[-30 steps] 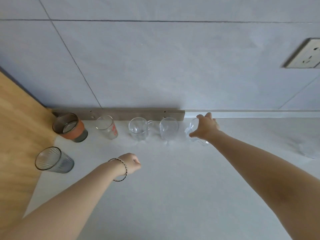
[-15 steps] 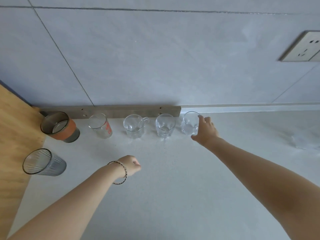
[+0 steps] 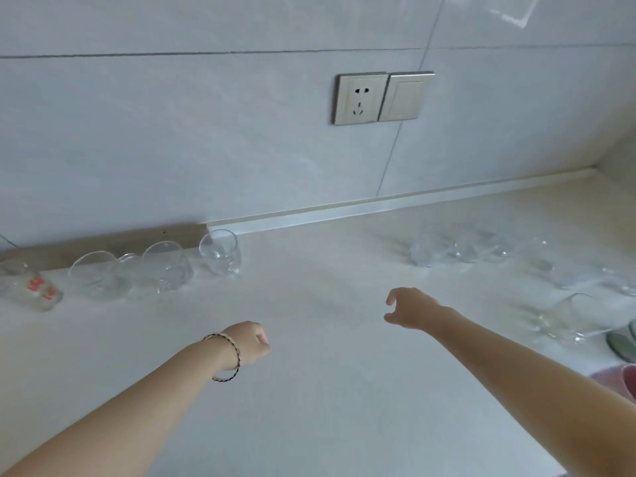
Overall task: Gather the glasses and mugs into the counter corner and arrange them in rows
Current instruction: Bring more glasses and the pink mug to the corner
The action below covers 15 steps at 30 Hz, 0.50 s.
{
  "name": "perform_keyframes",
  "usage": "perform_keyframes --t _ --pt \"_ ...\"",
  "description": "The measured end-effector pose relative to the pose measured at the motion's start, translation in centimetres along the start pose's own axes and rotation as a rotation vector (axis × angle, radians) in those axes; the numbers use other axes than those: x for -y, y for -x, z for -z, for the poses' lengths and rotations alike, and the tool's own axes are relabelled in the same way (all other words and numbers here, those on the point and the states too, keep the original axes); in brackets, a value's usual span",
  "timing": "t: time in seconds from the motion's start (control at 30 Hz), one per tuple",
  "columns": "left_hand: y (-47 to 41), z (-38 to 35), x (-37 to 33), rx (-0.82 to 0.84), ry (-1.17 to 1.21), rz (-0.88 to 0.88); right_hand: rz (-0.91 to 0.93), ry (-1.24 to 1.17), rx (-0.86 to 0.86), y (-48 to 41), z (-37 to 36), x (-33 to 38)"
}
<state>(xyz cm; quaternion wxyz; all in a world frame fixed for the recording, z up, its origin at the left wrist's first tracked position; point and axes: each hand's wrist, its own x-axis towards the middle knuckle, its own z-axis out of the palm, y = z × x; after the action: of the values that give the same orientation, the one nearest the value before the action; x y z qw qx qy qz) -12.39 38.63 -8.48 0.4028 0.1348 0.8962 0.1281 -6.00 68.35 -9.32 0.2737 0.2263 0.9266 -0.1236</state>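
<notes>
Off to the right of the right hand (image 3: pixel 409 309), and a little beyond it, the loose glasses (image 3: pixel 457 249) are being shown as a blurred clear cluster standing on the counter (image 3: pixel 327 407), well apart from the fingertips. One more loose glass (image 3: pixel 581 316) is being shown nearer the right edge, roughly level with that forearm. Nothing is being held by the right hand: its fingers and thumb are being kept apart and lightly bent, wide and ready. The left hand (image 3: pixel 246 346) is being carried as a curled fist with nothing in it, a bracelet (image 3: pixel 227 356) being worn at its wrist. It is lying clearly farther from the cluster, so the right hand is being judged the nearer one for the next reach, which would be running rightward and away from the body. Whether those pieces are glasses or mugs, and whether all are upright, cannot be told through the blur.

On the opposite side, the row of glasses (image 3: pixel 165 266) is being kept along the foot of the wall (image 3: pixel 172 132), beside a grey strip (image 3: pixel 103 241), with its end glass (image 3: pixel 220 251) standing upright and nearest the hands. Any carry is therefore being judged to run leftward, over the stretch of counter between cluster and row. Higher on the tiled wall a socket (image 3: pixel 359 98) and a switch (image 3: pixel 404 96) are being shown side by side. The counter is being read as pale and smooth, so glass is being expected to slide easily on it.
</notes>
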Motion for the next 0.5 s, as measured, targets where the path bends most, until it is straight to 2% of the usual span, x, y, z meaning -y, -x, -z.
perform_keyframes --t 0.13,0.23,0.37,0.5 --pt "-1.4 -2.9 -8.0 -0.003 0.000 -0.033 -0.009 0.005 -0.081 -1.4 3.4 -8.7" --pt "-2.3 -4.1 -12.4 -0.017 0.015 -0.048 0.004 0.000 -0.203 -2.9 6.2 -13.0" --pt "-2.8 -4.8 -15.7 -0.034 0.031 -0.008 0.050 -0.048 -0.293 -5.3 9.4 -14.6" --pt "-3.1 -5.2 -16.5 -0.037 0.020 0.051 0.133 -0.048 -0.228 -8.3 10.5 -12.8"
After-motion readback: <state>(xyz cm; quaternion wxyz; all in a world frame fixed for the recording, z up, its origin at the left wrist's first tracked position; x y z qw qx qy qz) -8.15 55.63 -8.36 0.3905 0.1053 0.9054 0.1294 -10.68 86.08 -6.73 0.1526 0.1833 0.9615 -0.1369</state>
